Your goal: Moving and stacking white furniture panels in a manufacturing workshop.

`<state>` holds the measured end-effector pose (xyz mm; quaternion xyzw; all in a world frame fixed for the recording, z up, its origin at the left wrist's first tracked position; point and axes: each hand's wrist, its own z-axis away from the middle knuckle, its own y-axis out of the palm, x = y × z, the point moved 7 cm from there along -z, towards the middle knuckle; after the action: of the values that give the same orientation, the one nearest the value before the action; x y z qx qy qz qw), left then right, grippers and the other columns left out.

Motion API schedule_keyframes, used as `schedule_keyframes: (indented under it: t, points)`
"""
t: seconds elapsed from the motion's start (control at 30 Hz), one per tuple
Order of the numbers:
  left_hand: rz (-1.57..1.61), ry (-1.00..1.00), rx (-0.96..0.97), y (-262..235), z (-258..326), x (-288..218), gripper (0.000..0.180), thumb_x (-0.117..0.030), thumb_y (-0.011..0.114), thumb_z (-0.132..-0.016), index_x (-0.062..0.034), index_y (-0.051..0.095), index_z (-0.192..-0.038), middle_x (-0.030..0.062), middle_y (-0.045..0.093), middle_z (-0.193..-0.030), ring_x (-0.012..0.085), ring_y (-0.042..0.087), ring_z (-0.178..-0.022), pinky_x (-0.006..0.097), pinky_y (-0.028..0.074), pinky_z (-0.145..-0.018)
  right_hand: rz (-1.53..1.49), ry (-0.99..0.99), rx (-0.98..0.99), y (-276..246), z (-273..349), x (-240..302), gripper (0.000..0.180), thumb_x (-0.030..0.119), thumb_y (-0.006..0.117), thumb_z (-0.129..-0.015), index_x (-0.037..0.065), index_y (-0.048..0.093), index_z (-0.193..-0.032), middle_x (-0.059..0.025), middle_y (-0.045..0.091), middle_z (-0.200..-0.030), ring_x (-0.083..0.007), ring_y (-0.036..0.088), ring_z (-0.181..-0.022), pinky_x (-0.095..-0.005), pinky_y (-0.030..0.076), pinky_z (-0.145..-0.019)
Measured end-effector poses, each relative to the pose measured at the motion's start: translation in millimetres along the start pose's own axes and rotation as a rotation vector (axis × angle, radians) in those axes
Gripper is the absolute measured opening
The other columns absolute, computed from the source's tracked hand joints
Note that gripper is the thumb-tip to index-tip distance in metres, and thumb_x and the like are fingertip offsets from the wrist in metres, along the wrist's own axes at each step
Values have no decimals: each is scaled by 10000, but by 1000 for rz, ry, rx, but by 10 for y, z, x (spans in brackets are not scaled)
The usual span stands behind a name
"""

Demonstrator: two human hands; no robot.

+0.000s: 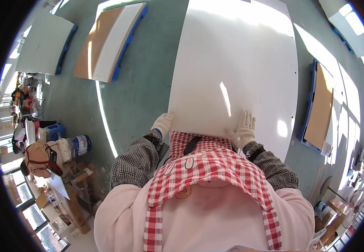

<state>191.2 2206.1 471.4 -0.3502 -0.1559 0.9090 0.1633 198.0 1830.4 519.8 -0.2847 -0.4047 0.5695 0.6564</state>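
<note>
A large white board [232, 63] stretches away from me over the green floor, its near edge against my red checked apron. My left hand [163, 123], in a white glove, grips the board's near left edge. On the near right part of the top face lies my gloved right hand [243, 130], fingers spread flat. A second white panel lies under the board on its right side, with small holes along its edge.
Stacks of brown and white boards on blue pallets lie at the upper left [110, 40], the far left [47, 44] and the right [318, 109]. A cluttered workbench with a blue bucket [79, 145] stands at the left. Boxes crowd the lower right.
</note>
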Motion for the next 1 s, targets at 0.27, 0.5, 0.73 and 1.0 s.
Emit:
schedule_keyframes:
  t: [0.27, 0.5, 0.73, 1.0]
  points:
    - [-329, 174, 79, 30, -285, -532, 565, -511, 449, -998, -45, 606, -1275, 194, 657, -1205, 306, 619, -1122, 378, 471, -965, 54, 132, -71, -56, -129, 110, 1099, 677, 479, -902, -70, -3, -1548, -301, 18, -1623, -452, -53, -1514, -514, -59, -1230]
    - [-205, 477, 386, -112, -638, -509, 367, -316, 459, -999, -32, 608, -1176, 151, 651, -1051, 301, 626, -1026, 357, 494, -917, 76, 236, -162, 97, -351, 1220, 1054, 627, 500, -898, -43, 23, -1557, -305, 25, -1618, -452, -32, -1512, -538, -56, -1220]
    - [-248, 160, 257, -1914, -891, 738, 558, -453, 425, -994, 5, 599, -1260, 194, 647, -1227, 335, 584, -1186, 430, 433, -1014, 12, 487, -263, 217, -744, 2073, 1003, 595, 485, -911, -54, 66, -1549, -283, 87, -1611, -459, 31, -1503, -568, -5, -1213]
    - [-249, -111, 19, -3551, -1032, 2248, 306, -148, 582, -924, -38, 571, -1209, 242, 623, -1168, 388, 618, -1106, 467, 506, -905, -39, 688, -214, -62, -879, 2264, 898, 583, 399, -964, 17, 71, -1581, -238, 63, -1646, -373, 16, -1536, -456, -15, -1246]
